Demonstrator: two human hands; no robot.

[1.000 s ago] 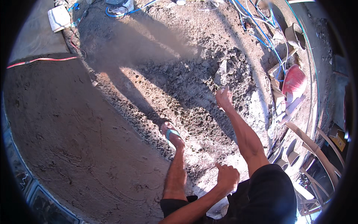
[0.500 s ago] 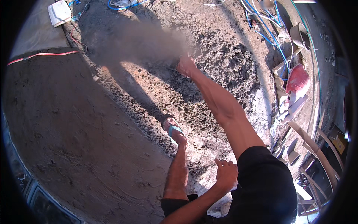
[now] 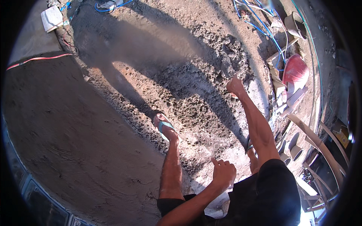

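Observation:
My left hand (image 3: 224, 174) is low in the middle, closed, fingers curled and the thumb side sticking out. A pale edge shows at its palm, but what it holds, if anything, is hidden. Out to the right, my right hand (image 3: 235, 87) hangs over rough, crumbly grey ground (image 3: 200, 107), its fingers turned away from view. A brownish dust cloud (image 3: 151, 43) drifts above the ground ahead of it. Along the left lies a smooth grey mortar surface (image 3: 75, 143) with faint trowel-like marks. My left foot, in a teal-strapped flip-flop (image 3: 164, 126), stands beside its edge.
At the right stand a red scoop-shaped object (image 3: 295, 73), blue hoses (image 3: 274, 37), a grey bucket-like container (image 3: 295, 25) and curved strips (image 3: 313, 133). A red-and-white cord (image 3: 39, 58) crosses the mortar's far end, near a white block (image 3: 51, 18).
My right hand has swung back to the right, away from the dust cloud, which has spread and thinned. My left hand stays nearly where it was. The view has shifted slightly right.

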